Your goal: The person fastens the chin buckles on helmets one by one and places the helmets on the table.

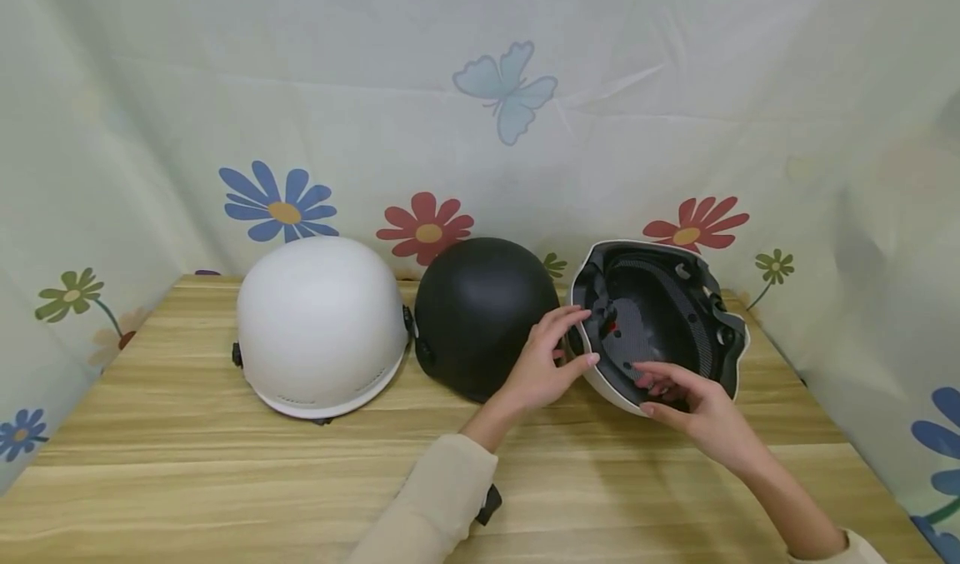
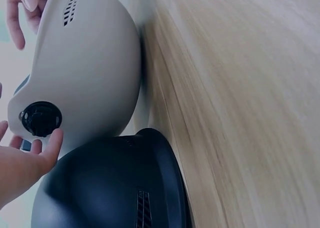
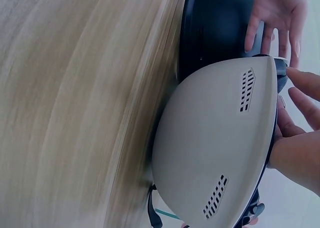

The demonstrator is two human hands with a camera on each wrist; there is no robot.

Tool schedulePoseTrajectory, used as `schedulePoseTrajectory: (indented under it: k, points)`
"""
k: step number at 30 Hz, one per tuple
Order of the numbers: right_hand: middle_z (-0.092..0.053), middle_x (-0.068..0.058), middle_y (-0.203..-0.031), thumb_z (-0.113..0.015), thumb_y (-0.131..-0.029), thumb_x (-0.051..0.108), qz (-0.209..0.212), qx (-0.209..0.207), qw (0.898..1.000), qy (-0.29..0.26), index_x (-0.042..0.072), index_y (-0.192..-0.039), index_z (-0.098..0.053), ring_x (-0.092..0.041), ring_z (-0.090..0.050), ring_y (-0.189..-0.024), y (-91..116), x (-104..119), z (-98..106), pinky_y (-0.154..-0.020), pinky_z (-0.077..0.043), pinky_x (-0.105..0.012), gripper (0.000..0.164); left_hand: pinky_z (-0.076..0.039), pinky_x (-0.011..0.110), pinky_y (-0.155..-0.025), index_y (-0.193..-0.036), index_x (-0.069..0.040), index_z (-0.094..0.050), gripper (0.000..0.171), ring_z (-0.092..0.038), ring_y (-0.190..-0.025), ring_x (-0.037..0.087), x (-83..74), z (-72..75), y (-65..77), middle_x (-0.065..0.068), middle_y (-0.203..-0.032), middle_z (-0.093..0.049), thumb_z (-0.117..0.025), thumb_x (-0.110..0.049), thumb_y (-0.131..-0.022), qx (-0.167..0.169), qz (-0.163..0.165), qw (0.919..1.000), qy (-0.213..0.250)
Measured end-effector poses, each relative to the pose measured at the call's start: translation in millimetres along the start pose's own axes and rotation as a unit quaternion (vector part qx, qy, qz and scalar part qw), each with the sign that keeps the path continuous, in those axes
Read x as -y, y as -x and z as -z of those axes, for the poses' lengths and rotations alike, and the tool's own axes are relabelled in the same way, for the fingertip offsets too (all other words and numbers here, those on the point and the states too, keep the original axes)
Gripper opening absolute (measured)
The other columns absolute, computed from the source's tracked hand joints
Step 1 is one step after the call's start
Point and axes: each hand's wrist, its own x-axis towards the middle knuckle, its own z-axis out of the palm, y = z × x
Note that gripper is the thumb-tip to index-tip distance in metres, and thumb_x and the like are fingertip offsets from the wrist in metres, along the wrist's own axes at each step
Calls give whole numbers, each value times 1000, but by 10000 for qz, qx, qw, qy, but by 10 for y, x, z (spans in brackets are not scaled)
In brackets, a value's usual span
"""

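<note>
A white helmet (image 1: 611,393) lies upturned on the right, its black padded lining (image 1: 660,318) facing up. My left hand (image 1: 546,364) is at its left rim, fingers spread and loosely bent. In the left wrist view, those fingertips are right beside a black round knob (image 2: 41,119) on the shell. My right hand (image 1: 693,414) is over the near rim, with its fingers reaching above the lining and its thumb close to the edge. The right wrist view shows slotted vents (image 3: 247,90) on the outer shell; no finger is curled round it there.
A black helmet (image 1: 483,314) stands dome up just left of the upturned one. Farther left, another white helmet (image 1: 322,322) also sits dome up. All rest on a wooden table (image 1: 225,481), with a flower-printed curtain (image 1: 360,147) behind and at both sides.
</note>
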Motion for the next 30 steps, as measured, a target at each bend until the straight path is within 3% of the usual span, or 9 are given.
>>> schedulePoseTrajectory:
  k: [9, 22, 30]
  points:
    - [-61, -13, -101, -67, -81, 1, -221, 63, 9994, -253, -1, -118, -55, -12, -56, -89, 24, 5, -48, -75, -47, -20, 40, -45, 41, -88, -129, -9, -51, 47, -36, -122, 23, 45, -31, -41, 5, -138, -38, -66, -16, -85, -219, 38, 9997, -55]
    - [-60, -17, -101, -65, -82, -3, -137, 27, 9981, -594, -2, -118, -55, -14, -56, -91, 55, 24, -10, -76, -47, -19, 38, -44, 32, -91, -124, -11, -54, 42, -40, -121, 23, 129, -71, -50, 5, -136, -40, -66, -11, -85, -373, 100, 9990, -244]
    - [-61, 0, -101, -61, -84, -3, -367, -6, 9957, -849, -2, -120, -53, -14, -58, -89, 98, -44, 158, -71, -49, -20, 37, -44, 33, -91, -124, -10, -54, 41, -41, -122, 22, 159, -79, -43, 5, -135, -41, -66, -10, -84, -408, 79, 9989, -199]
